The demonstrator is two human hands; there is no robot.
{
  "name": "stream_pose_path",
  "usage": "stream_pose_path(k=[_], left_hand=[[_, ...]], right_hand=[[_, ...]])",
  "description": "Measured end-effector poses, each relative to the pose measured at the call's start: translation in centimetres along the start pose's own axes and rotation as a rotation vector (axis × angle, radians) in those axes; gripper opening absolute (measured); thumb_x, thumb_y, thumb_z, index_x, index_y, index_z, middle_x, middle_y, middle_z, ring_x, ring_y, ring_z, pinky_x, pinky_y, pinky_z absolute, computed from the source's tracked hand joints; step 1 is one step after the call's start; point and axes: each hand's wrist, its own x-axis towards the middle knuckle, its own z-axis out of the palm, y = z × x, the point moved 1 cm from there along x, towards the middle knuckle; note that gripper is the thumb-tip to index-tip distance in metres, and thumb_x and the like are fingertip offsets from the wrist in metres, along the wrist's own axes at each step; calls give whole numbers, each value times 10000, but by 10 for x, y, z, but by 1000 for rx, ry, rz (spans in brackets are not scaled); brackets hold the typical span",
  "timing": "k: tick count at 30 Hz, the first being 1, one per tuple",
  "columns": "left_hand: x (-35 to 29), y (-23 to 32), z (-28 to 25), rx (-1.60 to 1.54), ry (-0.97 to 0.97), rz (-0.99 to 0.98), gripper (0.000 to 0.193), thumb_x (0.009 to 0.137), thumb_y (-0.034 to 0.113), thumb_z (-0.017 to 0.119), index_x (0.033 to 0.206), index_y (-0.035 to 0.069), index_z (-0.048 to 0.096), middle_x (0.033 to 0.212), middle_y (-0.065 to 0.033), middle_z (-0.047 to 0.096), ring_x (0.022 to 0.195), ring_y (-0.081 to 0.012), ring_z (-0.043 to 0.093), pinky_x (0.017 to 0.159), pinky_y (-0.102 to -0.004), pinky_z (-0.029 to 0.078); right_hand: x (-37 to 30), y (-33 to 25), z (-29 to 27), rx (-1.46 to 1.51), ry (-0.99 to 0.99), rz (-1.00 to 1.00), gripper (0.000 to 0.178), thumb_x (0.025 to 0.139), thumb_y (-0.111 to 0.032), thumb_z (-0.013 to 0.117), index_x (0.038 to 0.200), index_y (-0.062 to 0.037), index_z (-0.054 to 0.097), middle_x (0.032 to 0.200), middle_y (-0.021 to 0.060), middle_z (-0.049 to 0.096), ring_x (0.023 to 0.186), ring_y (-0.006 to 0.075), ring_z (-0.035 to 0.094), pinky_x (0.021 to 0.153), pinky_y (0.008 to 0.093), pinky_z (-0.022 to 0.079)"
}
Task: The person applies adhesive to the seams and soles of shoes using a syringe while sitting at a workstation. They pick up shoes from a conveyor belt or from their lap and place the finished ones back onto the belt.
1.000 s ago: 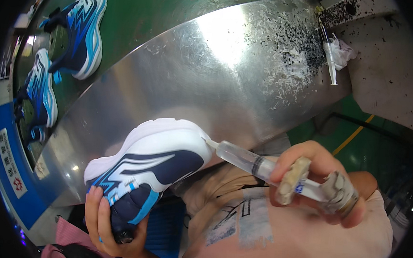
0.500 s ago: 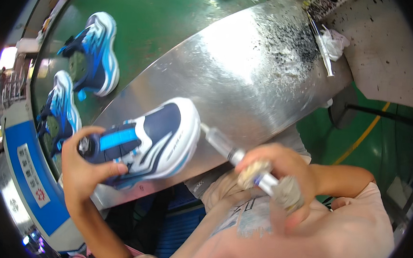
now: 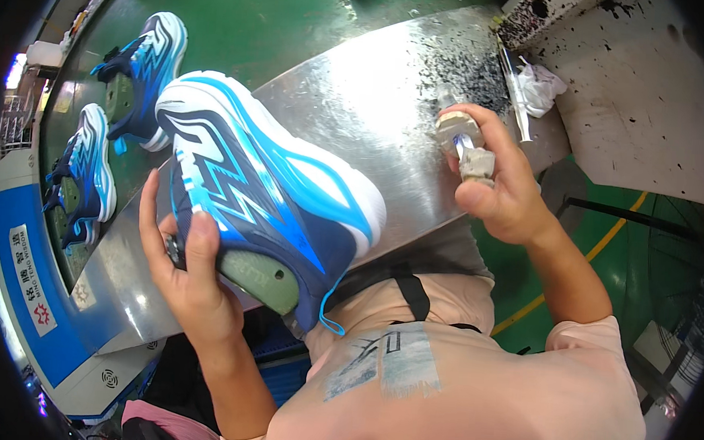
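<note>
My left hand [image 3: 199, 283] is closed around a blue, navy and white sports shoe [image 3: 250, 165]. Its thumb lies near the laces, and the fingers go behind the upper. The shoe is tilted over the near side of the metal table, and a green shoe last [image 3: 258, 279] fills its opening. A light blue loop [image 3: 328, 319] hangs at the heel. To the right, my right hand [image 3: 515, 182] grips a syringe [image 3: 460, 138] with lumpy wrapping around its flange and plunger end. The syringe stands apart from the shoe, its front end pointing away and blurred against the metal.
Two similar shoes, one farther [image 3: 145, 78] and one nearer [image 3: 89, 176], stand at the left on a green surface [image 3: 259, 21]. Black specks stain the far part of the metal table [image 3: 351, 99]. A thin white tool [image 3: 517, 97] and a crumpled white cloth [image 3: 541, 88] lie at its right.
My left hand has turned the shoe, so its side and last now show instead of its toe end. My right hand has drawn the syringe up and away from the shoe.
</note>
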Motion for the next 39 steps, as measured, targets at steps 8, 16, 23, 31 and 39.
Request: stream_pose_path(k=[8,16,23,31,39], left_hand=[[18,24,18,460,-176,121,417,829,204,589,1179,-6,505,1040,-97,521,905,-131,489,822,-233,379],[24,29,30,603,-160,119,427,776,179,658,1135,-15,533,1021,-101,554,915,-143,502,857,-256,374],[23,30,30,635,-136,165,415,780,179,657,1130,-13,543,1005,-98,561,909,-146,517,856,-258,381],[24,25,25,689,-130,205,409,792,218,641,1127,0,553,1000,-101,559,891,-145,524,834,-246,397],[25,25,24,650,-137,178,391,784,182,649,1114,-8,558,983,-95,553,926,-147,493,843,-249,379]], right_hand=[[-6,1,-15,-108,67,-5,748,697,-410,716,1235,-18,377,1011,71,527,871,140,499,750,266,424],[-33,-21,-1,1061,-210,92,1073,543,-838,515,1210,-14,349,789,42,458,615,76,372,512,182,287],[-31,-8,16,1191,-273,114,1151,525,-916,372,1199,16,351,755,56,427,598,68,292,482,171,216],[-31,-14,17,958,-299,91,1084,538,-845,453,1195,13,370,816,53,446,665,82,359,523,181,263],[-54,-16,25,798,-270,135,963,558,-693,595,1200,-11,369,897,75,466,724,98,413,571,203,321]])
